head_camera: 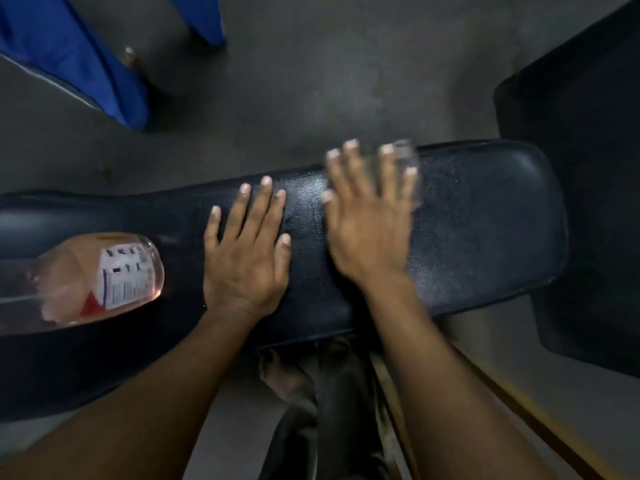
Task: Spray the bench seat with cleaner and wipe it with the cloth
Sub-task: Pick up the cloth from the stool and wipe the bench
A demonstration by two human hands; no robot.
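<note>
The black padded bench seat (485,220) runs across the view from left to right, and its right part shines with fine droplets. My left hand (246,251) lies flat on the middle of the seat, fingers apart, holding nothing. To its right, my right hand (367,216) is blurred and spread flat on the seat. It presses down a thin pale grey cloth (407,161), of which only a blurred strip shows past the fingertips. The cleaner bottle (104,275), clear with pink liquid and a white label, lies on its side on the left part of the seat.
A grey concrete floor (311,81) lies beyond the bench. Blue fabric (69,53) hangs at the top left. A second black pad (581,168) stands to the right of the seat's end. My foot (287,375) and dark trouser leg show below the seat's near edge.
</note>
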